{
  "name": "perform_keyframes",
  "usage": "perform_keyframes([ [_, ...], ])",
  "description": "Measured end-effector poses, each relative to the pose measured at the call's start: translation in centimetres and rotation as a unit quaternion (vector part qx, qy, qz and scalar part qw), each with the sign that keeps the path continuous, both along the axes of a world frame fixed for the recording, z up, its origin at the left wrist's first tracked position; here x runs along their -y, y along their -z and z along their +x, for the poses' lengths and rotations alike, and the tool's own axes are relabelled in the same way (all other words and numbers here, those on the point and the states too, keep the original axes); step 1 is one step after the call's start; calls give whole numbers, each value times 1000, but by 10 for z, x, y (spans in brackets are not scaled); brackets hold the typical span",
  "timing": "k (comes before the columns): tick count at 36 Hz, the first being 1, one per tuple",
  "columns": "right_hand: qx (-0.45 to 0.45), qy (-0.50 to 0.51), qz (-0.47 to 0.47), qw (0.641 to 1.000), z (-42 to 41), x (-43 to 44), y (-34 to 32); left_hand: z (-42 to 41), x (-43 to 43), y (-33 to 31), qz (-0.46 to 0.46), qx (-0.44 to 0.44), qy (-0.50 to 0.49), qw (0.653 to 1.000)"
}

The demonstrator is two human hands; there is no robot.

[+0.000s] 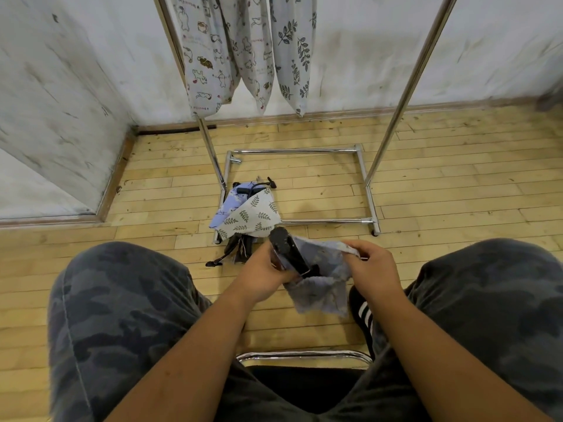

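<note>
I sit on a chair and hold a grey-blue cloth (pixel 323 287) between my knees. My left hand (pixel 265 275) grips a black hanger clamp (pixel 288 252) that bites the cloth's upper edge. My right hand (pixel 373 266) pinches the cloth's top right corner. The cloth droops below both hands. On the floor ahead lies a pile of cloths (pixel 246 214), a leaf-print one over a blue one, with black hangers (pixel 256 187) among them.
A chrome clothes rack (pixel 362 178) stands on the wooden floor ahead, with three printed cloths (pixel 243 50) hanging from it. White walls close the left and back. My shoe (pixel 364 312) rests under the right knee. The chair's chrome front rail (pixel 304 356) is between my legs.
</note>
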State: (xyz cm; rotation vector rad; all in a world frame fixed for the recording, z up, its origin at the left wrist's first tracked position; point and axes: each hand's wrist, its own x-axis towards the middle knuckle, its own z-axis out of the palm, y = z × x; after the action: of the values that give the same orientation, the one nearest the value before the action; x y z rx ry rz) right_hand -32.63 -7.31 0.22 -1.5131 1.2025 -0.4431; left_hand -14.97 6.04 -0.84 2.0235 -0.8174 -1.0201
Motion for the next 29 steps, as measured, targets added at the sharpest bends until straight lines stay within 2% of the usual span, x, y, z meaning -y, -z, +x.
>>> perform_keyframes([
  [7,2,65,43,997,-2,6,5,0,1,-11,-17,-76,30,997],
  [11,39,84,107,990,1,4,-1,0,4,-10,-12,-70,-48,996],
  [15,78,93,152,981,4,0,-5,2,5,-9,30,-80,-121,989],
  [21,121,55,174,976,7,-6,-10,-5,3,-6,33,-44,-97,994],
  [25,141,39,192,970,6,-9,-12,-10,3,-7,55,20,-62,996],
  [29,136,19,195,971,6,-8,-12,-10,5,-4,51,-17,-67,996],
])
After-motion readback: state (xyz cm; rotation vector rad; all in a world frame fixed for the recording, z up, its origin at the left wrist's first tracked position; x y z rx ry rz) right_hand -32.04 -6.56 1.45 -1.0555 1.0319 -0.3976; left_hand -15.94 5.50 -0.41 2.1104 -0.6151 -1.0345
